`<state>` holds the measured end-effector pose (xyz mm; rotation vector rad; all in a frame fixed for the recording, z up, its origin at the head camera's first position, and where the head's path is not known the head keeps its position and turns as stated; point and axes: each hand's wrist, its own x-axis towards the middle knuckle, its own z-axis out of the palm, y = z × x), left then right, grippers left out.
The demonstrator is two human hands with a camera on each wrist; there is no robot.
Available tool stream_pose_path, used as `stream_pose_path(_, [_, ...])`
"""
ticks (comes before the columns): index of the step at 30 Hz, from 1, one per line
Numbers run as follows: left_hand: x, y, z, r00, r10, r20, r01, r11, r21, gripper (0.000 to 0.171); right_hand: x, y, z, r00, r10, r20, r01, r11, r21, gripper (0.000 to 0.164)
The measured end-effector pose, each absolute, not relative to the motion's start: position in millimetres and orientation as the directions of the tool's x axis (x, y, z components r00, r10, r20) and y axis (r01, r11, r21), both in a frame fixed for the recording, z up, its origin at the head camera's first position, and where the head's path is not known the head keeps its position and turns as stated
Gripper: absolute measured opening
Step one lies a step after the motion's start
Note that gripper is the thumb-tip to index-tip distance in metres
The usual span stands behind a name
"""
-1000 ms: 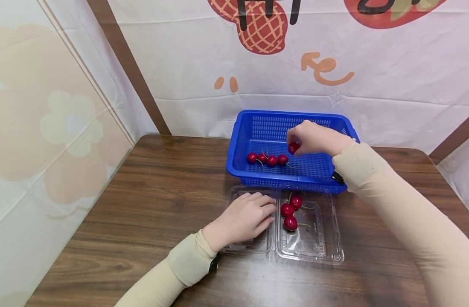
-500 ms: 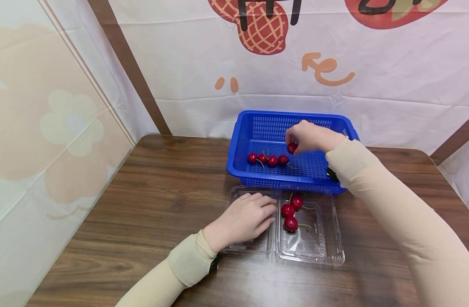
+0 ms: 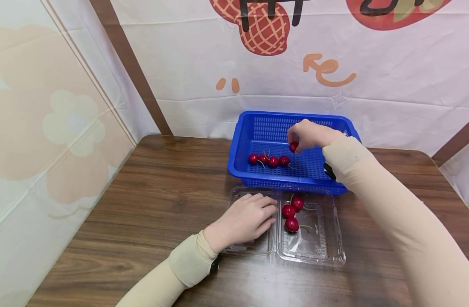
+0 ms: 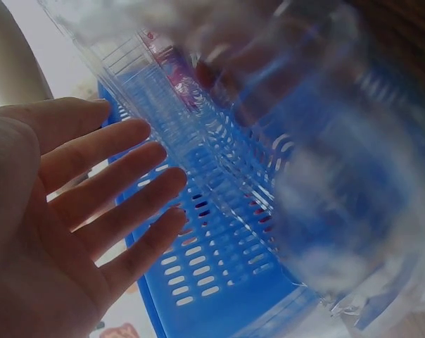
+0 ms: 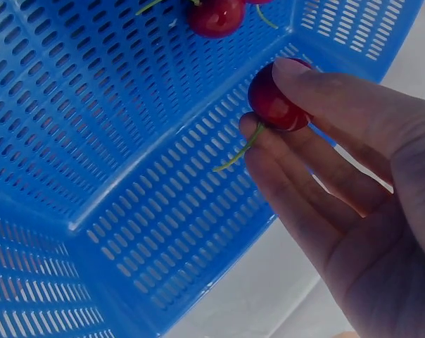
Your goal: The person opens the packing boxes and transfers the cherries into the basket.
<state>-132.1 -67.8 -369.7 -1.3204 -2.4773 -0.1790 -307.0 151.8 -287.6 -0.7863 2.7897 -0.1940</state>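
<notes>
Inside the blue basket, my right hand pinches a red cherry between thumb and fingers, its green stem hanging free in the right wrist view. Several cherries with stems lie in a row on the basket floor, left of that hand. My left hand rests over the left half of a clear plastic clamshell box, holding nothing, its fingers nearly straight in the left wrist view. In the box's right half sit three cherries, just right of the left fingertips.
The brown wooden table carries the basket at its back and the box in front of it, nearly touching. Behind stands a white printed cloth. Another pale printed panel borders the left side.
The right hand keeps its pinch on the cherry and hovers in the basket, its forearm shifting slightly left. The left hand and the other cherries stay where they were.
</notes>
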Motion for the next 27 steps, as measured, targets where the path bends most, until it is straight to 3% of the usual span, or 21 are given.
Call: stream_pose_path(27, [-133.4,-68.6,-371.3,-0.516,0.785,0.344,0.824,0.564,-0.051,0.023,-314.8,155.3,-307.9,-0.834,-0.488,-0.257,-0.436,0.869,-0.234,0.027])
